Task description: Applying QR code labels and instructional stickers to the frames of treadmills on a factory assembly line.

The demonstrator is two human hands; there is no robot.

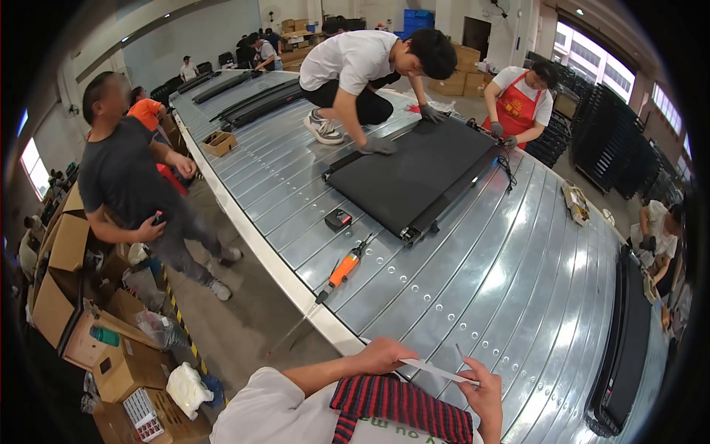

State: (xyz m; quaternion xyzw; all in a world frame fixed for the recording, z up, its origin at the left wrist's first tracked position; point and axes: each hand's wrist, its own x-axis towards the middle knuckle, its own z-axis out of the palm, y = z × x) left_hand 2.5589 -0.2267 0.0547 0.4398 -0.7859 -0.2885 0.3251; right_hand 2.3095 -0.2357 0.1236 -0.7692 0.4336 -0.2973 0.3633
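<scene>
orange handheld tool (pixel 343 271) | small black block (pixel 338 219) | open carton (pixel 219 143) | red apron (pixel 515 107)

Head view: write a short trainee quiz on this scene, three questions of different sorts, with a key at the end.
1. What do the left hand and the right hand hold between them?
2. True or false: the orange tool lies on the floor.
3. What colour is the apron beyond the black panel? (a) blue (b) red (c) green

Key:
1. A thin white strip.
2. False; it lies on the metal table, near the edge.
3. (b)
</scene>
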